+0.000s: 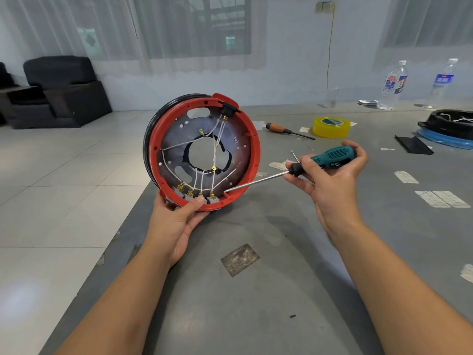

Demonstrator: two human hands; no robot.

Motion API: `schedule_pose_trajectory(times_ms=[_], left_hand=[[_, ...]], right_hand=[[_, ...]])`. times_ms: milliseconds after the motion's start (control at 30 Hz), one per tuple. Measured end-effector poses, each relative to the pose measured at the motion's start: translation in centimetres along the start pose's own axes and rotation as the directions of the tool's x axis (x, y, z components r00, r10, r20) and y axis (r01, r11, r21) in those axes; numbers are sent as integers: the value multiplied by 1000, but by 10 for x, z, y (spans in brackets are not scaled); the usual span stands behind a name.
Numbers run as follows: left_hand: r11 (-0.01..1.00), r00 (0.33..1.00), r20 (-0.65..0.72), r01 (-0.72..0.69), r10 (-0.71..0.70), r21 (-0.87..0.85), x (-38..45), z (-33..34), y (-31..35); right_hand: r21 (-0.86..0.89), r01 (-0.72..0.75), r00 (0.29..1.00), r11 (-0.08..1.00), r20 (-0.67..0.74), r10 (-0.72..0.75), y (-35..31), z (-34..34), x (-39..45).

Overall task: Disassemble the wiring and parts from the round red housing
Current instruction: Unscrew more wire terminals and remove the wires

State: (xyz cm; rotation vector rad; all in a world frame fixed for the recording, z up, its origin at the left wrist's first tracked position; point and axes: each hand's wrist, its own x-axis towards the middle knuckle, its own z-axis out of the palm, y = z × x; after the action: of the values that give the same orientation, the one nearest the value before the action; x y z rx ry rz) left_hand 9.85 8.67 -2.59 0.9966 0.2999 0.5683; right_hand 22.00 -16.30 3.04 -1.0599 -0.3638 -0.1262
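Observation:
The round red housing point(256, 149) stands tilted on its edge at the table's left side, open face toward me. My left hand point(176, 221) grips its lower rim, thumb over the grey switches point(212, 199) with brass terminals. White wires point(215, 147) cross the dark metal plate with a centre hole up to a black socket point(226, 111) at the top. My right hand point(332, 180) holds a teal-handled screwdriver point(330, 157); its long shaft points left and the tip touches the inner rim at lower right.
On the grey table point(256, 303) behind lie an orange-handled screwdriver point(279, 128), a yellow tape roll point(331, 127), two water bottles point(393, 85), a black part on a blue ring point(450, 124) and a black strip point(412, 144). The table's left edge drops to tiled floor.

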Motion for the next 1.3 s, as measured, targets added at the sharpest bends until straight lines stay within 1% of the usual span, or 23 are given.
schedule_pose_trajectory(times_ms=[267,500,700,900,1167,1300], left_hand=[[1000,1000,-7,5,-5,-5,1,0,-1],[1000,1000,-4,4,-4,-12,2,-1,-2],[1000,1000,1,-1,1,15,2,0,-3],[999,1000,-9,-12,12,33,1,1,-4],[996,994,-80,-71,75,51,3,0,-5],[993,989,-102,-96,103,68,4,-1,-7]], right_hand=[[-18,-17,998,1000,67,18,8,4,-4],[-42,-17,998,999,61,19,10,4,-3],[-64,-5,999,998,52,9,11,4,-3],[-150,72,995,986,82,-60,6,5,-5],[-298,241,970,924,97,-222,2,18,-21],[-319,282,959,905,92,-267,1,25,-30]])
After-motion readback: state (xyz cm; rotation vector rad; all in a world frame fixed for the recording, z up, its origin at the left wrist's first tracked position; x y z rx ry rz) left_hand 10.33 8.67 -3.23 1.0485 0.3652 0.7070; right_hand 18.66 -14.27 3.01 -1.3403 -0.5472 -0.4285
